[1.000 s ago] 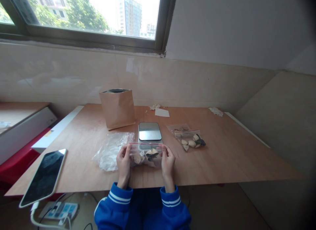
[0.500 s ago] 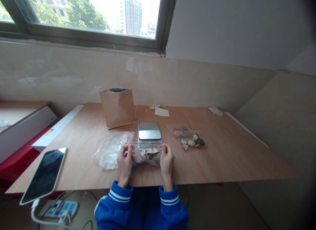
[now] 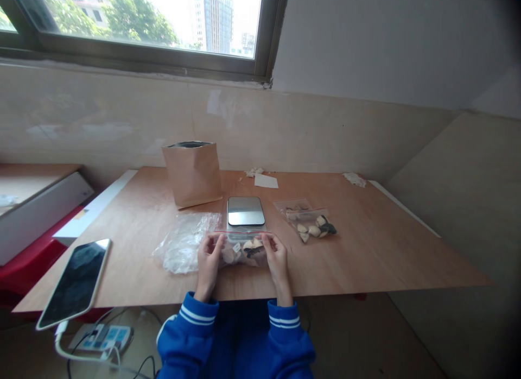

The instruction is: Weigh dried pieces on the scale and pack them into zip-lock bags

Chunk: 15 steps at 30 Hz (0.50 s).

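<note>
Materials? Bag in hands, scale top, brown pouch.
The held bag: thin, clear, smooth plastic film, since the pieces inside show through it.
The scale top: probably polished metal, given its silvery, mirror-like reflection; coated plastic is possible.
The brown pouch: likely kraft paper, matte and tan outside; its grey inner rim hints at a foil-like lining.

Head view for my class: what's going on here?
A person's left hand and right hand hold a clear zip bag of pale and dark pieces near its upper corners, in front of a scale. Two filled zip bags lie overlapping to the scale's right; crumpled plastic bags lie to its left. A brown pouch stands open farther back. The held bag's seal is hard to judge.
</note>
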### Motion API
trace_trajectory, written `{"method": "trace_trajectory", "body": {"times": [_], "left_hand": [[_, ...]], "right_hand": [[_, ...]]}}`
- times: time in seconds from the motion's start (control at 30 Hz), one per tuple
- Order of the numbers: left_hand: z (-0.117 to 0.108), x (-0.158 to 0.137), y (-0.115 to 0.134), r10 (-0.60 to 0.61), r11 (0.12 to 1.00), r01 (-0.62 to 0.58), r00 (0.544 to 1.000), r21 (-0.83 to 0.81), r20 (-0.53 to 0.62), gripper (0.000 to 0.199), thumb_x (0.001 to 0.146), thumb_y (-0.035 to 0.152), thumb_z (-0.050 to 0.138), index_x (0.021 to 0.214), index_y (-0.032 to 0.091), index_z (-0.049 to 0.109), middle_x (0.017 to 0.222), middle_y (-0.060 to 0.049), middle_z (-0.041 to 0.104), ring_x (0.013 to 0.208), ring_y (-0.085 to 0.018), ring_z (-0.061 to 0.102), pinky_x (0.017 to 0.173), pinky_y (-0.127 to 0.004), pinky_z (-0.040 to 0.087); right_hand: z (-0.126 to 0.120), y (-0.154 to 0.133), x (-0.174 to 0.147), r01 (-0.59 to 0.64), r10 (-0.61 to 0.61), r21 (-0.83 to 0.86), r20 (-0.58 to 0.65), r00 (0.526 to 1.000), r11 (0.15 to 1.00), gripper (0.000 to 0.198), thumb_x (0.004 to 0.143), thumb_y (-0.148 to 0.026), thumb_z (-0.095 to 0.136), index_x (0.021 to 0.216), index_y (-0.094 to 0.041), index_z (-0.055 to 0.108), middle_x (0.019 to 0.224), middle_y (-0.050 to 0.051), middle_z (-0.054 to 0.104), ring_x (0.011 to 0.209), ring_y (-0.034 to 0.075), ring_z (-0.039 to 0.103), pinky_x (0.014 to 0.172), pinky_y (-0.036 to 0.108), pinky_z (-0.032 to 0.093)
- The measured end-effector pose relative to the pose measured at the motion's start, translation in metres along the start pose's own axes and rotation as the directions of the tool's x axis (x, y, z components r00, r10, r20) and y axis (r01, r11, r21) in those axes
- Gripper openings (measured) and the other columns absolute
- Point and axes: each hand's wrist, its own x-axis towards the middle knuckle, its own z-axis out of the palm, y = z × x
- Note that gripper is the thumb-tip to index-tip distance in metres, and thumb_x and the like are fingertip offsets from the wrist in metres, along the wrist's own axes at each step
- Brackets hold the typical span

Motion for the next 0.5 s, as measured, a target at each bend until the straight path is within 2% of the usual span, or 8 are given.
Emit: {"method": "trace_trajectory", "body": {"times": [0.17,0.3,0.5], "left_hand": [[-0.0007,-0.0005,0.0014,-0.006,0.999,0.005,0.999,-0.034,-0.032,0.026,0.080,0.042,0.066,0.081,0.016,0.062,0.073,0.000,0.060,0.068,-0.013,0.056,0.064,-0.023,0.046],[-0.0012,-0.0003,-0.0011,-0.007,0.999,0.006,0.999,-0.035,-0.037,0.027,0.079,0.042,0.067,0.081,0.016,0.061,0.072,0.001,0.060,0.065,-0.012,0.056,0.061,-0.022,0.045],[-0.0020,-0.0003,-0.0035,-0.001,1.000,0.001,1.000,-0.027,-0.018,0.023,0.081,0.039,0.067,0.083,0.017,0.061,0.077,0.001,0.063,0.069,-0.012,0.059,0.061,-0.021,0.044]], "right_hand": [[0.0009,0.0000,-0.0005,-0.009,0.008,0.017,0.010,1.000,1.000,0.036,0.086,-0.052,0.058,0.085,-0.017,0.068,0.085,0.007,0.072,0.080,0.021,0.066,0.069,0.028,0.051],[0.0000,-0.0016,-0.0009,0.036,-0.036,-0.004,-0.026,0.999,0.999,0.035,0.087,-0.050,0.057,0.086,-0.017,0.067,0.086,0.007,0.072,0.083,0.021,0.067,0.076,0.030,0.052],[-0.0014,-0.0022,-0.0012,0.076,-0.079,-0.045,-0.064,0.995,0.996,0.033,0.087,-0.047,0.057,0.083,-0.016,0.068,0.084,0.008,0.072,0.083,0.021,0.067,0.076,0.031,0.052]]}}
